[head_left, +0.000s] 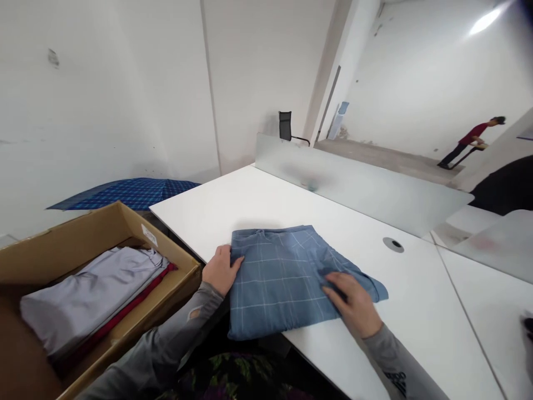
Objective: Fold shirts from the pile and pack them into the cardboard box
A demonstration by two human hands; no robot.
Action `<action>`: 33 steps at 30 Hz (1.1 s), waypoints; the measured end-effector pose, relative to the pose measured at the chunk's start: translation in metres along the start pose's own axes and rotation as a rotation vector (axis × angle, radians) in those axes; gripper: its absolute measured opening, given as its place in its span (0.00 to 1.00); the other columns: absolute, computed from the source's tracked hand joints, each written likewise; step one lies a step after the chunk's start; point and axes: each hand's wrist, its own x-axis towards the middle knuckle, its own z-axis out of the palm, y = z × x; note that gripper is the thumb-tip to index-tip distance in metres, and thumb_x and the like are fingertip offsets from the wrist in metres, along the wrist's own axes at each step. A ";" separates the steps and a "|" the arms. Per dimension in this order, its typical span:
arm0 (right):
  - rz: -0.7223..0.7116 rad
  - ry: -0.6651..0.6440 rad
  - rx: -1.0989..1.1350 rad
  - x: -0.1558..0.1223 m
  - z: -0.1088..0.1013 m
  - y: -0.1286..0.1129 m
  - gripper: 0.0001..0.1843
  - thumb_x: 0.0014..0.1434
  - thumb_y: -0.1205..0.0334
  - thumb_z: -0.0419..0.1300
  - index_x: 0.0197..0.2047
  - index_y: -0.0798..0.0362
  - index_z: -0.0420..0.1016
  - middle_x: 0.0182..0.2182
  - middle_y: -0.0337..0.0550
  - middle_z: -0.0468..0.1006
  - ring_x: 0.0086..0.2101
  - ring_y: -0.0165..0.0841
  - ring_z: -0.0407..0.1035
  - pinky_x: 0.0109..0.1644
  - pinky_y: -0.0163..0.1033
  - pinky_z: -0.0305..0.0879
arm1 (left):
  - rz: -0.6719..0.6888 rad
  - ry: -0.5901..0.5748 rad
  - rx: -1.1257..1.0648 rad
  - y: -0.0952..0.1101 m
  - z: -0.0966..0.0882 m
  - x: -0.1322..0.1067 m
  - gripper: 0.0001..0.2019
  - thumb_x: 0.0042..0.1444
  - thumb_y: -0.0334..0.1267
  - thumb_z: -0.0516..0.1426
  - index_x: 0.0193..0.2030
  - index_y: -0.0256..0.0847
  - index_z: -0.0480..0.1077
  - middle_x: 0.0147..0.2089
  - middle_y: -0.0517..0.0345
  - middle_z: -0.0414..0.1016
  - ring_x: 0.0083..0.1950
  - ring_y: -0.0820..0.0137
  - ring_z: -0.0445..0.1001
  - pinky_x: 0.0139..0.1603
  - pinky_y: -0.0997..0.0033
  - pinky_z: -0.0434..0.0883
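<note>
A folded blue checked shirt (283, 272) lies on the white table (258, 200), its near edge hanging over the table's front. My left hand (220, 269) grips the shirt's left edge, fingers curled onto the cloth. On the shirt's right part rests my right hand (353, 304), fingers stretched flat and pressing down near the collar end. Both arms wear grey sleeves.
A cardboard box (125, 219) to the left holds folded grey and red garments (91, 294). Behind it lies an open blue checked umbrella (133, 191). A frosted divider (366, 191) runs along the table's far side; a cable grommet (393, 244) sits right of the shirt. A person in red (472, 141) bends far off.
</note>
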 end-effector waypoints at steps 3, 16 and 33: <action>0.233 0.099 -0.090 0.006 -0.020 0.029 0.32 0.56 0.37 0.56 0.54 0.53 0.72 0.54 0.53 0.73 0.55 0.48 0.64 0.59 0.52 0.61 | -0.012 -0.002 -0.076 0.007 -0.001 -0.017 0.24 0.60 0.51 0.53 0.54 0.33 0.62 0.49 0.42 0.71 0.53 0.56 0.72 0.54 0.58 0.69; 0.555 -0.305 0.568 0.045 0.002 0.019 0.21 0.36 0.50 0.69 0.36 0.47 0.79 0.34 0.40 0.82 0.41 0.50 0.75 0.47 0.48 0.72 | -0.031 -0.113 -0.707 0.025 -0.018 -0.016 0.30 0.44 0.26 0.53 0.58 0.38 0.65 0.59 0.53 0.71 0.58 0.63 0.71 0.63 0.63 0.65; -0.553 -0.356 0.588 0.269 0.154 -0.366 0.15 0.57 0.57 0.59 0.45 0.55 0.77 0.40 0.42 0.80 0.43 0.39 0.73 0.49 0.40 0.67 | -0.353 0.570 -0.250 -0.265 -0.224 -0.086 0.24 0.55 0.39 0.54 0.59 0.41 0.67 0.59 0.57 0.71 0.62 0.64 0.67 0.64 0.67 0.61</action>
